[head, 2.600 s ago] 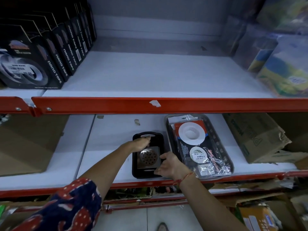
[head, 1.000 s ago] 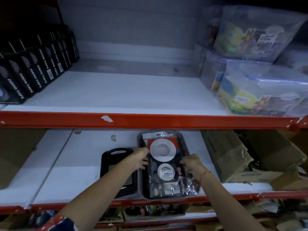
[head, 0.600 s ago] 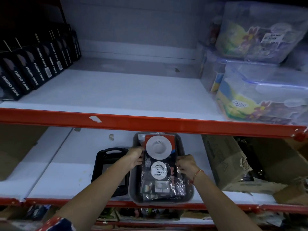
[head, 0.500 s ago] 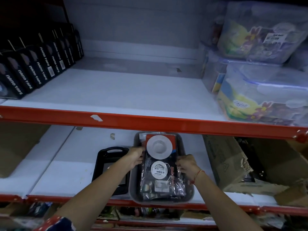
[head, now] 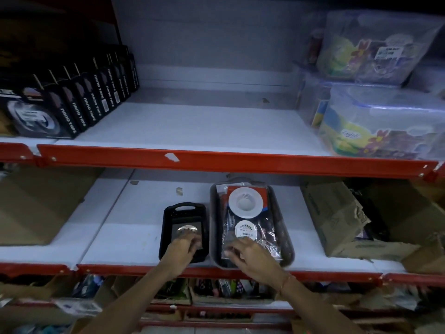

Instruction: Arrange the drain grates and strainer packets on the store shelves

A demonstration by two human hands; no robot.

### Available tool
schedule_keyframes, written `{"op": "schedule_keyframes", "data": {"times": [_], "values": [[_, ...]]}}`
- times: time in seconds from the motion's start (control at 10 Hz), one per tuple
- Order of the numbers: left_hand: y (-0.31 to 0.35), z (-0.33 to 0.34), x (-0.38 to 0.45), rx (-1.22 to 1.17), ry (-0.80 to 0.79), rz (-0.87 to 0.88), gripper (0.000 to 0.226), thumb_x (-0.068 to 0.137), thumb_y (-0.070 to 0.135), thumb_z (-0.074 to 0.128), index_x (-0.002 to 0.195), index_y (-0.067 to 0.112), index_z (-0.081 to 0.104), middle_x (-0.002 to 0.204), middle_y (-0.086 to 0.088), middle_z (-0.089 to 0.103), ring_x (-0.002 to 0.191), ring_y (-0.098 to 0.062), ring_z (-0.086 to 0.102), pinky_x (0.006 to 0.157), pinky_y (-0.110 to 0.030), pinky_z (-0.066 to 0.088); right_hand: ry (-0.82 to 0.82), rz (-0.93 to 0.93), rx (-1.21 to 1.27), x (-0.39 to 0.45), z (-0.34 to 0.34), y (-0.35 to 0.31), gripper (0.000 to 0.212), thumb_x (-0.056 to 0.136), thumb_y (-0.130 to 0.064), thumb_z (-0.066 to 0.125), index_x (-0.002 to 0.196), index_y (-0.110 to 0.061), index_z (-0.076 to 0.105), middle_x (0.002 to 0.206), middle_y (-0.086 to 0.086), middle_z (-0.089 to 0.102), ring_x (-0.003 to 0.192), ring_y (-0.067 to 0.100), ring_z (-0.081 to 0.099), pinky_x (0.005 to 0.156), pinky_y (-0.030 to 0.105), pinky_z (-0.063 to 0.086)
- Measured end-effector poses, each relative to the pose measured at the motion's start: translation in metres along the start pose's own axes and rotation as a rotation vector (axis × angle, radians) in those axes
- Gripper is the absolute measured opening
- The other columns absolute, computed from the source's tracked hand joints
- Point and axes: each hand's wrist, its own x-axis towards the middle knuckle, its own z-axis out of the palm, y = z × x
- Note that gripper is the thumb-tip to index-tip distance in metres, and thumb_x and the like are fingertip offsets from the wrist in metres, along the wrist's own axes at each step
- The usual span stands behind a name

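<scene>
On the lower shelf [head: 130, 237] a small black tray [head: 184, 209] holds a round metal drain grate [head: 186, 229]. My left hand [head: 183, 248] lies over the tray's front half, its fingers curled on the grate's near edge. Right beside it stands a larger dark tray [head: 279, 213] with a stack of strainer packets [head: 244, 203] in clear wrap, a white strainer showing on top. My right hand [head: 250, 256] rests on the near end of the packets with its fingers spread. Both hands are blurred.
Torn cardboard boxes [head: 337, 218] sit to the right of the trays and a flat cardboard sheet [head: 36, 208] to the left. On the upper shelf [head: 192, 126], black nano tape boxes [head: 72, 104] stand at left and clear plastic containers [head: 385, 121] at right. A red rail [head: 216, 162] fronts it.
My left hand left the side of the packet stack and moved left onto the grate in the small tray. My right hand slid from the stack's right side to its near end.
</scene>
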Motion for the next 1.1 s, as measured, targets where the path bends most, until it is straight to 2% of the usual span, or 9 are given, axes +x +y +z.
{"op": "schedule_keyframes", "data": {"times": [0.1,0.2,0.3,0.4,0.6,0.8,0.9,1.0,1.1], "values": [[-0.013,0.006,-0.016,0.216,-0.233,0.012,0.038,0.098,0.028,0.041,0.134,0.017,0.05,0.134,-0.008,0.057,0.119,-0.021,0.056,0.098,-0.028,0.045,-0.152,0.019,-0.124,-0.012,0.014,-0.007,0.051,0.096,-0.056,0.032,0.132,-0.024,0.049,0.128,0.003,0.058,0.112,0.019,0.058,0.096,0.033,0.048],[-0.013,0.008,-0.024,0.375,-0.243,0.016,0.054,0.094,0.002,0.039,0.144,0.022,0.036,0.137,-0.013,0.053,0.124,-0.025,0.053,0.103,-0.031,0.043,-0.211,0.02,-0.227,-0.019,0.02,-0.008,0.041,0.102,-0.038,0.035,0.139,-0.025,0.042,0.124,0.009,0.061,0.105,0.025,0.063,0.091,0.036,0.05],[-0.008,0.008,-0.028,0.381,-0.174,0.02,0.071,0.084,-0.014,0.037,0.144,0.023,0.038,0.134,-0.017,0.054,0.124,-0.028,0.053,0.104,-0.031,0.042,-0.192,0.007,-0.302,-0.02,0.021,-0.011,0.049,0.098,-0.007,0.043,0.143,-0.025,0.039,0.117,0.012,0.065,0.096,0.027,0.067,0.085,0.037,0.053],[-0.005,0.01,-0.032,0.353,-0.141,0.049,0.073,0.081,-0.017,0.038,0.142,0.023,0.041,0.132,-0.016,0.056,0.122,-0.026,0.055,0.103,-0.028,0.042,-0.173,0.004,-0.363,-0.02,0.021,-0.01,0.073,0.086,0.014,0.044,0.147,-0.026,0.035,0.125,0.008,0.063,0.097,0.026,0.066,0.086,0.036,0.053],[-0.007,0.01,-0.041,0.348,-0.134,0.076,0.078,0.079,-0.021,0.038,0.143,0.025,0.041,0.13,-0.013,0.059,0.119,-0.022,0.056,0.102,-0.024,0.043,-0.168,0.023,-0.356,-0.024,0.021,-0.002,0.077,0.083,0.012,0.055,0.145,-0.031,0.038,0.126,0.005,0.065,0.094,0.024,0.068,0.086,0.034,0.054],[0.001,0.009,-0.04,0.356,-0.178,0.063,0.079,0.079,-0.023,0.038,0.142,0.024,0.041,0.129,-0.016,0.058,0.12,-0.026,0.055,0.101,-0.028,0.045,-0.174,0.047,-0.356,-0.022,0.027,-0.006,0.081,0.082,0.018,0.05,0.145,-0.03,0.037,0.126,0.005,0.065,0.095,0.025,0.069,0.086,0.035,0.056],[0.004,0.007,-0.042,0.383,-0.208,0.075,0.063,0.088,-0.012,0.039,0.141,0.021,0.041,0.125,-0.016,0.06,0.115,-0.026,0.058,0.095,-0.03,0.048,-0.139,0.018,-0.371,-0.024,0.027,-0.009,0.072,0.086,0.011,0.053,0.145,-0.027,0.038,0.119,0.005,0.067,0.093,0.022,0.068,0.086,0.032,0.057],[0.015,-0.002,-0.049,0.36,-0.197,0.082,0.038,0.1,0.019,0.036,0.137,0.014,0.044,0.13,-0.012,0.058,0.116,-0.026,0.056,0.096,-0.034,0.047,-0.096,0.011,-0.353,-0.027,0.015,-0.02,0.043,0.099,-0.018,0.047,0.142,-0.021,0.041,0.128,0.005,0.06,0.105,0.023,0.065,0.094,0.036,0.053],[0.023,-0.013,-0.055,0.335,-0.115,0.109,0.039,0.1,0.03,0.034,0.134,0.016,0.047,0.132,-0.011,0.057,0.119,-0.027,0.054,0.098,-0.035,0.046,-0.014,0.019,-0.361,-0.024,-0.004,-0.036,0.04,0.101,-0.022,0.043,0.141,-0.017,0.043,0.136,0.006,0.056,0.11,0.024,0.065,0.095,0.038,0.053]]}}
